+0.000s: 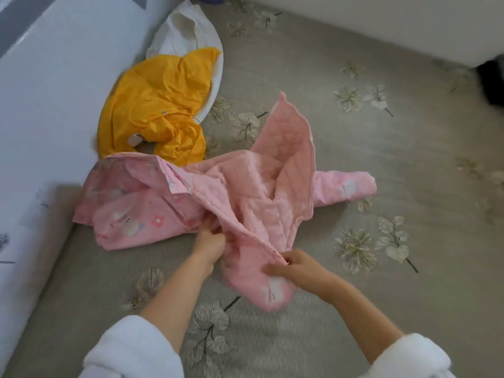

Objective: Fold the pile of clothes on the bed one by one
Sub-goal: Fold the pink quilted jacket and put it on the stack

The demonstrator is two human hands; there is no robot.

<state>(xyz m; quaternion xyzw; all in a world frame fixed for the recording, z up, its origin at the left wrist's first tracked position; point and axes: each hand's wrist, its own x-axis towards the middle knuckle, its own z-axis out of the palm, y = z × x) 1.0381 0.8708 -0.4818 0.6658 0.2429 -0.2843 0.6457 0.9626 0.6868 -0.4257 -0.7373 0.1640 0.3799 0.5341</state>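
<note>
A pink quilted child's jacket [245,192] with a bunny and flower print lies crumpled and partly inside out on the bed. My left hand [211,242] grips a fold of it near its middle. My right hand [293,264] pinches the jacket's edge at the lower end, just above a sleeve with a white bunny. Behind it lies a crumpled yellow garment [158,105], and a white garment [185,31] sits partly under the yellow one.
The bed is covered with a grey-beige sheet [368,309] printed with leaves and flowers. A pale blue-white padded side [41,105] runs along the left. A white edge [381,23] borders the far side, with something dark [492,83] at the right.
</note>
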